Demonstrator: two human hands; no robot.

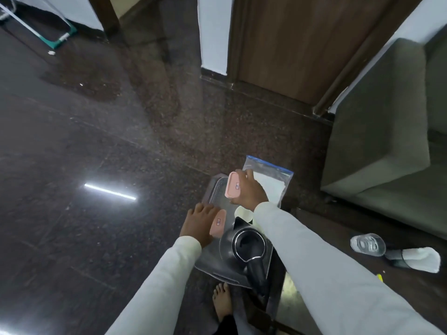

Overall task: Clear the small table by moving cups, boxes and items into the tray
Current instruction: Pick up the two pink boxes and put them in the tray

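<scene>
1. Right hand (250, 189) is clamped on a pink box (233, 185), fingers over its far end, thumb at the near end. Box is flat, rounded corners, pale pink, small dark-outlined label on its face; held tilted above the far half of the tray (219, 189).
2. Left hand (198, 224) is closed around a second pink box (218, 223), same colour and same small label, seen nearly edge-on. It sits at the tray's left rim, just beside the kettle (244, 247).
3. Tray is metal, rectangular, raised rim, shiny; it lies on the small table (285, 293), which has a dark frame and a glossy top.
4. Kettle is black with a chrome ring round its open top, handle pointing toward the camera, standing on the near part of the tray.
5. A pale paper cup (243, 212) stands on the tray between kettle and right wrist, partly hidden by the sleeve.
6. A clear zip bag (271, 182) with a blue strip holds something white and lies at the tray's far end, behind the right hand.
7. A clear glass (367, 244) lies on its side on the floor to the right, a white cloth (422, 259) just beside it.
8. Both sleeves are white; a bare foot (222, 301) shows on the dark floor below the tray.
</scene>
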